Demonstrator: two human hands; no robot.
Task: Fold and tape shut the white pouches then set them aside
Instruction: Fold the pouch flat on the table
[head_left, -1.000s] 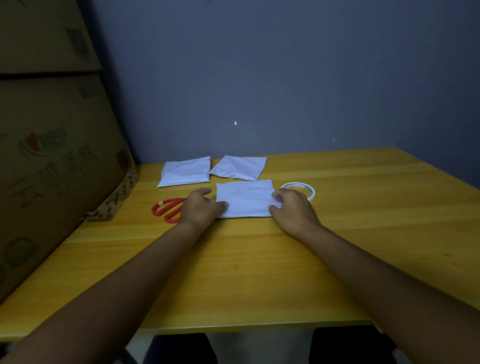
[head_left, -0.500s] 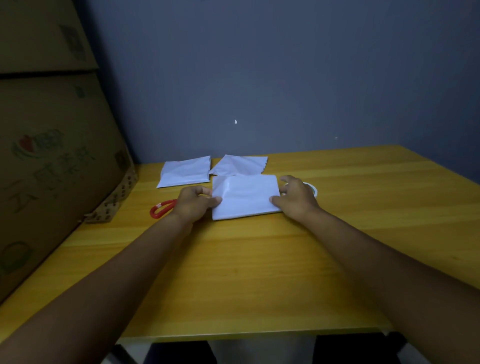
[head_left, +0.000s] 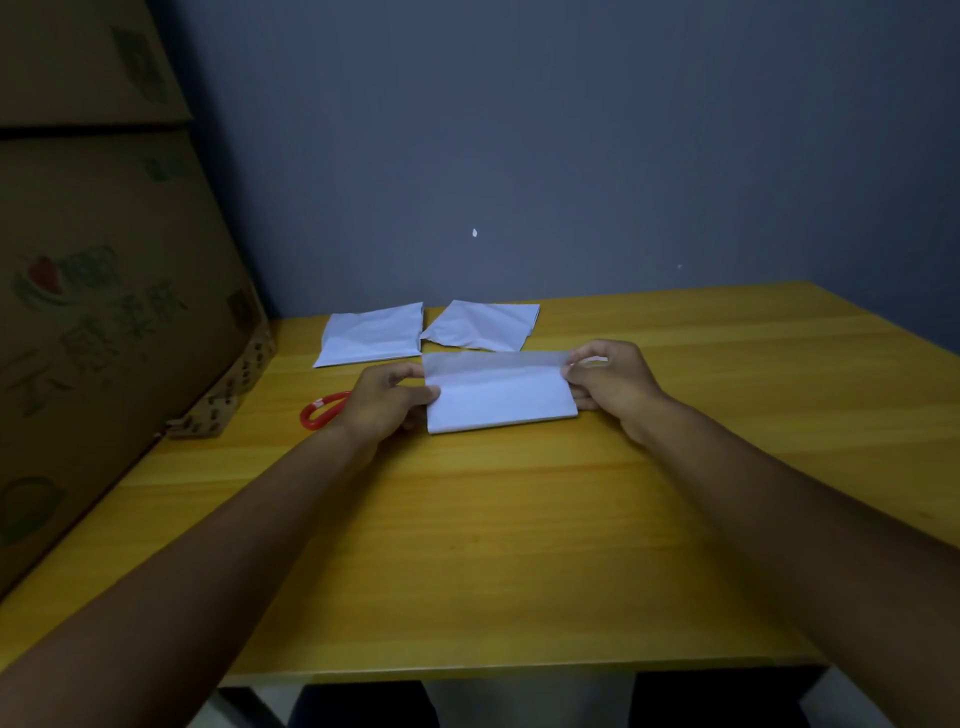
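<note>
A white pouch (head_left: 498, 397) lies on the yellow table (head_left: 467, 545) in front of me, its far edge lifted and bent toward me. My left hand (head_left: 387, 400) pinches its left edge. My right hand (head_left: 610, 382) pinches its right edge at the raised flap. Two more white pouches lie behind it, one at the left (head_left: 371, 334) and one at the right (head_left: 483, 325). The tape roll is hidden behind my right hand.
Red-handled scissors (head_left: 319, 410) lie left of my left hand, partly covered by it. Large cardboard boxes (head_left: 104, 312) stand along the table's left side. A grey wall rises behind the table.
Both hands have lifted the pouch's far edge and bent it toward me. The pouch has shifted a little to the right and now covers the tape roll's place together with my right hand.
</note>
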